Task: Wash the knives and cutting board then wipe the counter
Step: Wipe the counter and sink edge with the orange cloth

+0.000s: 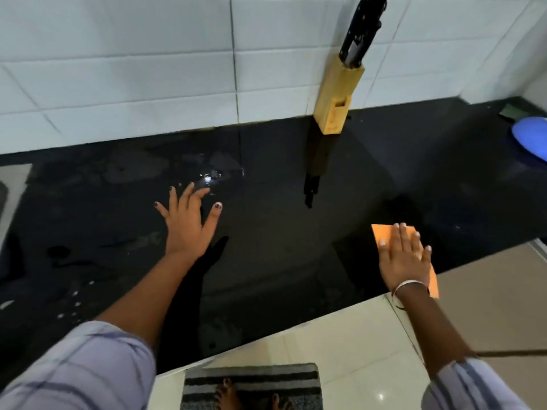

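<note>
The black counter is wet, with water patches and droplets toward its left and middle. My right hand lies flat with straight fingers on an orange cloth near the counter's front right edge. My left hand is spread open, fingers apart, over the middle of the counter, holding nothing. A wooden knife block stands against the white tiled wall, with black-handled knives stuck in its top. No cutting board is in view.
A blue bowl-like object sits at the far right of the counter, with a dark green item behind it. The sink's edge shows at the left. Below the counter are pale floor tiles and a striped mat under my feet.
</note>
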{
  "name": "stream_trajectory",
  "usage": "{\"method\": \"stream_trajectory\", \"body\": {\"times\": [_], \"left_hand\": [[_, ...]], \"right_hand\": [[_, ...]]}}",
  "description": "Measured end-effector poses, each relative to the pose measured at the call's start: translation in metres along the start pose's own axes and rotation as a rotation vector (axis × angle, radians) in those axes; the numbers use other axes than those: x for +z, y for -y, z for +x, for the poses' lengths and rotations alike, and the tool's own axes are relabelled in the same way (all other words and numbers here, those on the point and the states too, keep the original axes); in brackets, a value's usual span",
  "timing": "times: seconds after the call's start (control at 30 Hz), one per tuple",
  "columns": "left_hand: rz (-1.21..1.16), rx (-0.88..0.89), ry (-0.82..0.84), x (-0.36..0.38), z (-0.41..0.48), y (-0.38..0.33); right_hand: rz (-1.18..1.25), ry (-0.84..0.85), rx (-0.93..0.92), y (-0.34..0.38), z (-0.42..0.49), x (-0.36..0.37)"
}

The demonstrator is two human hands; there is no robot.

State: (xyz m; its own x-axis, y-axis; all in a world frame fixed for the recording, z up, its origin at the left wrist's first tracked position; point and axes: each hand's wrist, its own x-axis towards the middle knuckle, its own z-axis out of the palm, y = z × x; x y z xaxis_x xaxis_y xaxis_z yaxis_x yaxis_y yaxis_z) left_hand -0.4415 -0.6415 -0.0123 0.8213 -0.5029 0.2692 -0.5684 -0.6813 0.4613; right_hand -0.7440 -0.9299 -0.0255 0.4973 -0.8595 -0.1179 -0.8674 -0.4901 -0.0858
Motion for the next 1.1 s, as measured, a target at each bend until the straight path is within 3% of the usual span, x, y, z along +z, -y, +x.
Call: {"method": "stream_trajectory", "body": {"times": [0.1,0.2,0.3,0.37,0.43,0.5,0.67,0.77,0.93,1.1], "left_hand": [[-0.032,-0.038,0.016,-0.004,-0.018,-0.004],[-0.052,-0.062,0.039,-0.007,-0.035,-0.002],[-0.074,-0.076,0.068,-0.01,-0.039,0.002],[-0.088,-0.101,0.088,-0.012,-0.036,0.009],[-0.095,-0.117,0.087,-0.016,-0.031,0.019],[-0.108,-0.137,0.074,-0.023,-0.022,0.034],[-0.117,-0.174,0.087,-0.039,0.012,0.083],[-0.12,-0.173,0.11,-0.043,0.037,0.109],[-0.16,-0.134,0.138,-0.034,0.075,0.133],[-0.284,-0.112,0.084,-0.02,0.09,0.132]], "right_hand": [[-0.016,-0.012,-0.029,0.041,-0.027,0.005],[-0.018,-0.08,-0.327,0.106,-0.076,0.021],[-0.035,-0.022,-0.634,0.168,-0.136,0.035],[-0.053,0.013,-0.805,0.18,-0.151,0.035],[-0.074,-0.021,-0.862,0.165,-0.137,0.036],[-0.07,-0.016,-0.73,0.145,-0.108,0.037],[-0.014,-0.008,-0.167,0.129,-0.015,0.017],[-0.005,0.015,-0.077,0.172,0.032,0.003],[-0.006,-0.041,-0.406,0.313,0.048,0.023],[0.001,0.042,-0.882,0.443,-0.039,0.052]]}}
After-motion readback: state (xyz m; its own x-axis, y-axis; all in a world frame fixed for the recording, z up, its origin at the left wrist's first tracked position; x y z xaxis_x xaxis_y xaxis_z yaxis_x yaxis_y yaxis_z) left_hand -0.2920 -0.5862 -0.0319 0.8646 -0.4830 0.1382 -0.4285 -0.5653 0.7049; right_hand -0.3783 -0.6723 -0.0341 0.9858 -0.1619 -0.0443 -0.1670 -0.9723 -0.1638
